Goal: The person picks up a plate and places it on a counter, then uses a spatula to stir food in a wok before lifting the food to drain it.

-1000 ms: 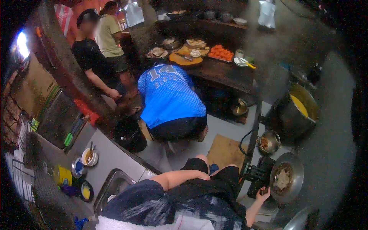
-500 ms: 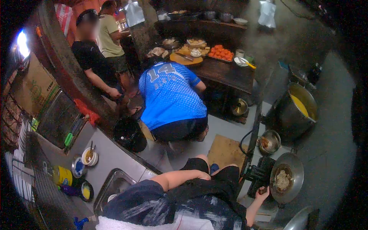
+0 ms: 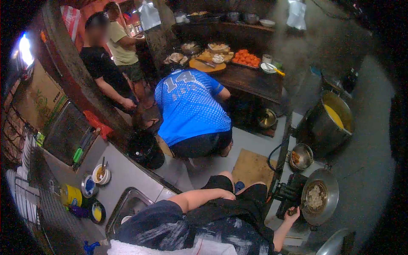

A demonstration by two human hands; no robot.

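Observation:
My right hand is closed around a dark handle at the near left edge of a wok. A pale, lumpy food lies in the wok, which sits on the counter at the right. A black burner part is just left of the wok. My left hand rests on my lap by my thigh, with its fingers mostly hidden.
A large pot of yellow liquid and a metal bowl stand beyond the wok. A person in blue crouches ahead, near a cardboard sheet. Two people stand back left. A sink and cups are at left.
The view has shifted slightly. The standing person in the pale yellow shirt has changed head and arm position. My hands keep nearly the same pose.

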